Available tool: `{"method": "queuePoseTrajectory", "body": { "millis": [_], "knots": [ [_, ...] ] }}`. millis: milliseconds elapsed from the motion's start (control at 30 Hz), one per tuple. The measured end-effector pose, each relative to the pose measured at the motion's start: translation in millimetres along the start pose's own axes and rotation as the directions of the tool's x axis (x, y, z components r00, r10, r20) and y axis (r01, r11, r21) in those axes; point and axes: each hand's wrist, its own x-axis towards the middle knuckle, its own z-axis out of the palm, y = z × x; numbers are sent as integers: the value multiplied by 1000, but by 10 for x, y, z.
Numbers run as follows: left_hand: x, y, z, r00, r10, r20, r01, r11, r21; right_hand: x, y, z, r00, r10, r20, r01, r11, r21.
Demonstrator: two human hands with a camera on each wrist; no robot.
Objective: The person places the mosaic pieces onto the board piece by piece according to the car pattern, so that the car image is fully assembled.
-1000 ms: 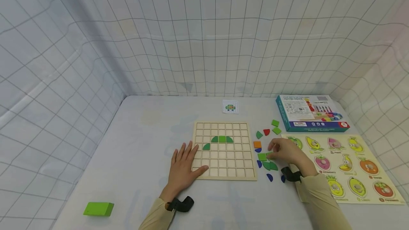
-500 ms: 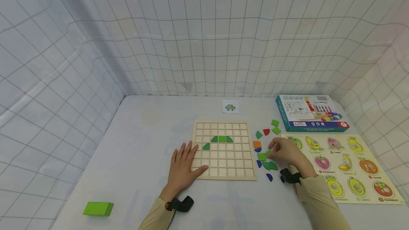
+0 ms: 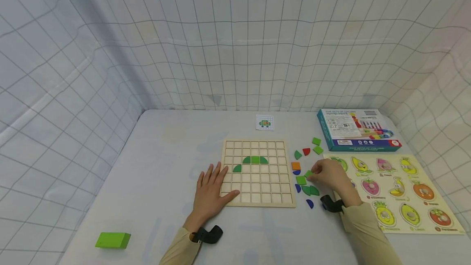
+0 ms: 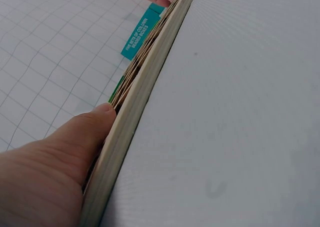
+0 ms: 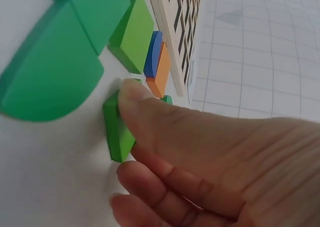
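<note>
My left hand [image 3: 209, 197] rests with straight, spread fingers over the left edge of a wooden grid board [image 3: 256, 188]. In the left wrist view its thumb [image 4: 82, 132] lies along the board's edge. Several green pieces sit in the grid: a square tile [image 3: 255, 160] between two quarter rounds, and another quarter round [image 3: 237, 168] lower left. Right of the board, my right hand [image 3: 331, 177] pinches a light green square tile [image 5: 116, 129], which is tilted in the right wrist view. Its thumb presses the tile's face; the index fingertip is hidden behind.
Around the right hand lie loose pieces: an orange square [image 3: 296, 166], a red quarter [image 3: 306, 151], dark green quarters [image 3: 314, 190] and blue half rounds [image 3: 310, 204]. A pattern card [image 3: 265, 122], a box [image 3: 358, 130], a fruit puzzle board [image 3: 399, 216] and a green block [image 3: 113, 240] surround them.
The green square tile under my right fingers has turned and lifted slightly at an angle, apart from the neighbouring green square. The left hand has stayed in place.
</note>
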Motion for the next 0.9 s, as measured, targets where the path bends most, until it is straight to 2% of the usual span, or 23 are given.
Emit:
{"method": "queuePoseTrajectory", "body": {
  "millis": [267, 500, 733, 900],
  "knots": [
    [9, -3, 6, 1000, -3, 13, 4, 1000, -14, 1, 4, 7, 999, 0, 40, -2, 999, 50],
    [4, 3, -2, 999, -14, 32, 14, 1000, 6, -30, 31, 28, 999, 3, 37, -6, 998, 64],
    [-2, -2, 2, 997, -33, 66, 33, 999, -2, -81, 46, 88, 998, -48, -44, 50, 998, 46],
    [2, -5, -3, 999, -17, 38, 17, 1000, 9, -114, 67, 149, 990, -93, -103, 97, 995, 35]
  ]
}}
